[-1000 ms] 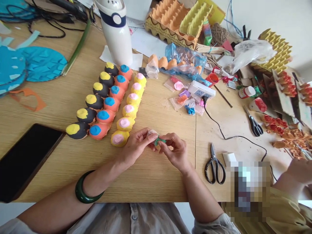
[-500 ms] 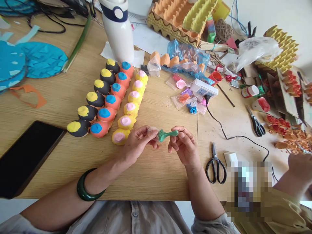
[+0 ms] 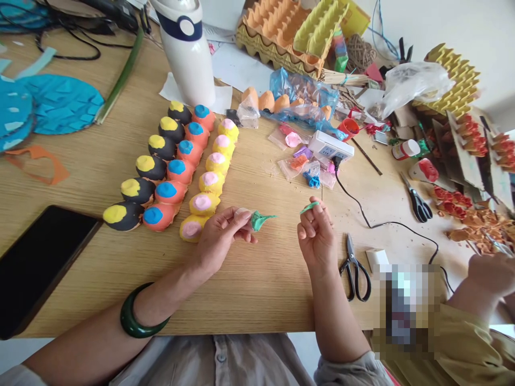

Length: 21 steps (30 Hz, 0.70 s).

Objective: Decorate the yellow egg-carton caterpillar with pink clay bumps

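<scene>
Between the thumb and fingers of my left hand (image 3: pixel 225 230) is a lump of green modelling clay (image 3: pixel 259 220), partly wrapped in clear plastic, with a thin pulled tip pointing right. My right hand (image 3: pixel 319 236) is raised apart from it and pinches a small torn-off piece of green clay (image 3: pixel 309 207). Just beyond my left hand lies a strip of yellow egg-carton cups (image 3: pixel 211 182) topped with pink clay. Beside it are a strip of orange cups (image 3: pixel 171 191) with blue tops and a strip of black cups (image 3: pixel 139 190) with yellow tops.
Black-handled scissors (image 3: pixel 354 271) lie right of my right forearm. Behind are bags of coloured clay (image 3: pixel 300 163) and a white power strip (image 3: pixel 330 146) with a trailing cord. A white bottle (image 3: pixel 187 59) stands behind the cups; a dark tablet (image 3: pixel 44 262) lies left. Another person's hand (image 3: pixel 488 273) is at right.
The stretched green clay has parted. My right hand has moved right and up with a small piece, while my left hand keeps the wrapped lump. The view has shifted slightly.
</scene>
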Each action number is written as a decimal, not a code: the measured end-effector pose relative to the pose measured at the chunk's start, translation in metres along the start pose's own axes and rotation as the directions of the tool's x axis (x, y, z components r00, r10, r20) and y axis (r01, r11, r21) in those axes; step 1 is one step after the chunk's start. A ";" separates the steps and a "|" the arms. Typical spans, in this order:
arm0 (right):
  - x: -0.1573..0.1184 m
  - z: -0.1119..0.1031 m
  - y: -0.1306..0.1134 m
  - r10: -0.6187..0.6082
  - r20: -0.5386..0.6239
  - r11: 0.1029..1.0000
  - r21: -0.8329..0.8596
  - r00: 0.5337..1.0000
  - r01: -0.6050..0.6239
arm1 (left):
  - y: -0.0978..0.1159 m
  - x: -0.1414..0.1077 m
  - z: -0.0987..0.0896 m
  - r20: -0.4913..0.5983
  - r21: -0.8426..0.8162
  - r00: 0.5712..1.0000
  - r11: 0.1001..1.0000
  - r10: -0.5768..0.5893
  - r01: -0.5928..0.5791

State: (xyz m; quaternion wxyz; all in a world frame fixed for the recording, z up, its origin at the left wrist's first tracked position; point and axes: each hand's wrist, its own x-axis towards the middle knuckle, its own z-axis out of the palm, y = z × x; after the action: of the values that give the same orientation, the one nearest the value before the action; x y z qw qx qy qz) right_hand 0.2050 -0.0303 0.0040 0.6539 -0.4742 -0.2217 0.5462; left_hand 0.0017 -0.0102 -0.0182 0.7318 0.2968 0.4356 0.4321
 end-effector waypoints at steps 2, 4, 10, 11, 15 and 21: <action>0.006 -0.004 -0.001 0.135 0.021 0.988 0.073 0.991 -0.136 | 0.001 0.000 0.001 -0.009 -0.031 1.000 0.999 -0.007 0.006; 0.007 -0.004 0.001 0.214 0.052 0.973 0.081 0.975 -0.218 | 0.003 0.000 0.002 -0.029 -0.052 0.999 0.998 -0.021 0.020; 0.000 0.003 0.013 0.165 0.026 0.986 -0.010 0.986 -0.165 | 0.008 0.000 0.006 -0.049 -0.091 0.997 0.995 -0.054 0.049; 0.000 0.003 0.014 0.168 0.026 0.986 -0.004 0.985 -0.168 | 0.009 0.000 0.006 -0.049 -0.092 0.997 0.995 -0.054 0.050; 0.004 -0.002 0.015 0.180 0.014 0.983 0.024 0.983 -0.181 | 0.009 0.000 0.006 -0.053 -0.087 0.997 0.995 -0.063 0.058; 0.001 0.003 0.010 0.172 0.098 0.984 -0.070 0.980 -0.166 | 0.010 0.001 0.005 -0.046 -0.104 0.996 0.992 -0.082 0.076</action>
State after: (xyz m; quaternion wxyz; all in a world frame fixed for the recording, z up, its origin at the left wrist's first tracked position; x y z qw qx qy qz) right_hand 0.1982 -0.0289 -0.0039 0.5776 -0.4823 -0.2312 0.6167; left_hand 0.0027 -0.0057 -0.0084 0.7513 0.2307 0.4427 0.4318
